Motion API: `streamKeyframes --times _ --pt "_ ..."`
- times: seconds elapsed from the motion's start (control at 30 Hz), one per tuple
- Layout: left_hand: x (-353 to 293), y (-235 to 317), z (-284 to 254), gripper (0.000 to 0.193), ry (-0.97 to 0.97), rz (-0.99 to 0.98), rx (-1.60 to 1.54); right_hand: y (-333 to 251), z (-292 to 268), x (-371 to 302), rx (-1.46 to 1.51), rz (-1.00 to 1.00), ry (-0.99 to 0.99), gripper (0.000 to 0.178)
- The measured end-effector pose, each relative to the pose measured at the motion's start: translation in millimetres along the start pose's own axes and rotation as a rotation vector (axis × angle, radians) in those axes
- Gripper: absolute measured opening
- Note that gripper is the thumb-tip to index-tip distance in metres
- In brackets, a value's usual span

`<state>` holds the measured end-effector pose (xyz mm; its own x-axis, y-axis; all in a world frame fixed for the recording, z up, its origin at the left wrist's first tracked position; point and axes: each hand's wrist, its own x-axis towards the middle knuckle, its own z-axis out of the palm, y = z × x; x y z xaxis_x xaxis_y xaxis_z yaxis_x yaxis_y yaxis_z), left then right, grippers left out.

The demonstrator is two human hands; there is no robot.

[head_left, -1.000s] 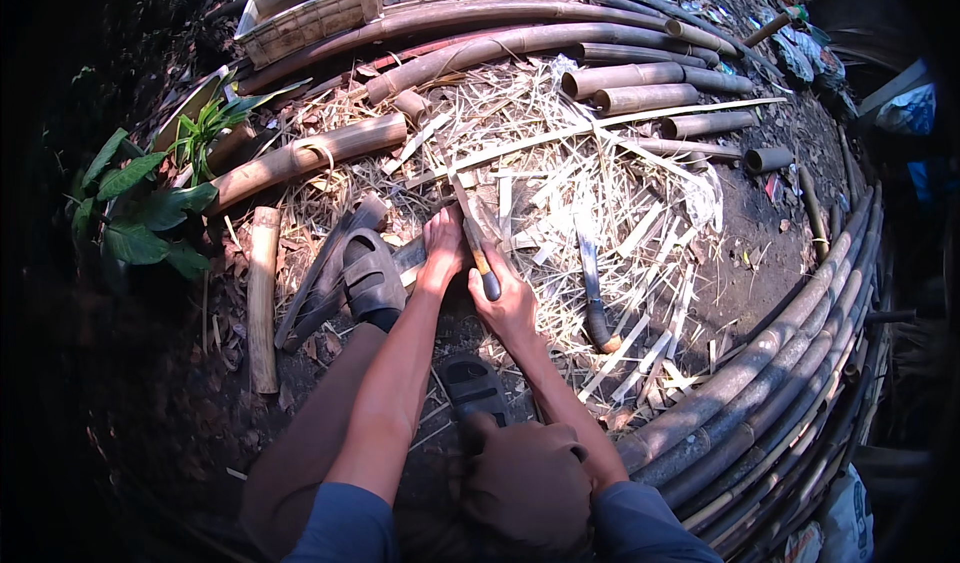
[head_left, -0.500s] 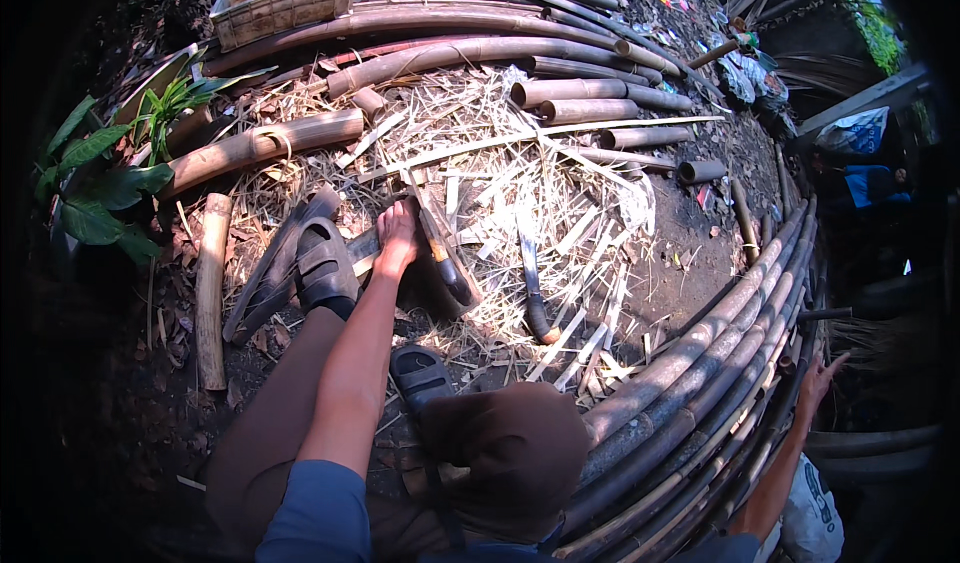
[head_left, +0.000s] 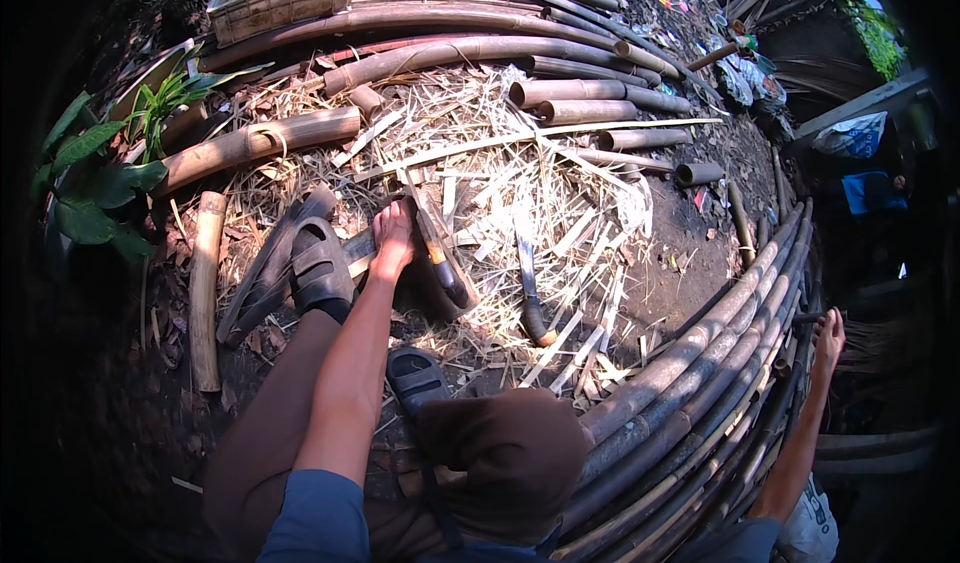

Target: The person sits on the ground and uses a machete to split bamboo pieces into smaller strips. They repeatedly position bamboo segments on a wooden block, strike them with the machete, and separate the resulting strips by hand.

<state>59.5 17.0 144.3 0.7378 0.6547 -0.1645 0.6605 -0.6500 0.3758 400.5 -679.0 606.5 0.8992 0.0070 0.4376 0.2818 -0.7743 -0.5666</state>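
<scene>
My left hand (head_left: 393, 235) reaches down between my feet, its fingers closed over the far end of a dark wooden block (head_left: 432, 281). Along that block lies a long tool with a dark handle (head_left: 452, 285); its blade is hard to make out. Just right of it, a curved blade with a black handle (head_left: 535, 315) rests on the pale shavings (head_left: 500, 203). Out to the right, my right hand (head_left: 829, 341) is closed around the dark end of a thin bamboo pole (head_left: 806, 318), beside the stacked poles. Shadow partly hides its fingers.
Long bamboo poles (head_left: 690, 388) run along my right side. More bamboo lengths (head_left: 450, 53) lie across the far side, near a pale plastic crate (head_left: 283, 5). A short bamboo piece (head_left: 206, 293) lies left of my sandal (head_left: 320, 263). Leafy plants (head_left: 100, 188) stand at the left.
My right hand has moved up onto the dark pole end, and its stretched fingers have curled in. My left hand has stayed on the block.
</scene>
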Motion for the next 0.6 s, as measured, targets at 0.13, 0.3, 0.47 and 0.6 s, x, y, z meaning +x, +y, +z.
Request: streamKeyframes --times 0.13,0.3,0.47,0.6 --pt "-10 -22 -10 0.088 0.002 -0.006 0.109 -155 241 -206 -0.096 -0.049 -0.798 0.053" --pt "-6 -14 -5 0.085 0.042 0.02 -0.008 -252 381 -405 0.329 -0.424 -1.034 0.087" --pt "-10 -12 -4 0.08 0.08 0.033 -0.016 -279 441 -465 0.478 -0.416 -0.657 0.078" --pt "-10 -53 12 0.079 0.278 0.052 -0.069 -300 452 -474 0.508 -0.381 -0.723 0.079"
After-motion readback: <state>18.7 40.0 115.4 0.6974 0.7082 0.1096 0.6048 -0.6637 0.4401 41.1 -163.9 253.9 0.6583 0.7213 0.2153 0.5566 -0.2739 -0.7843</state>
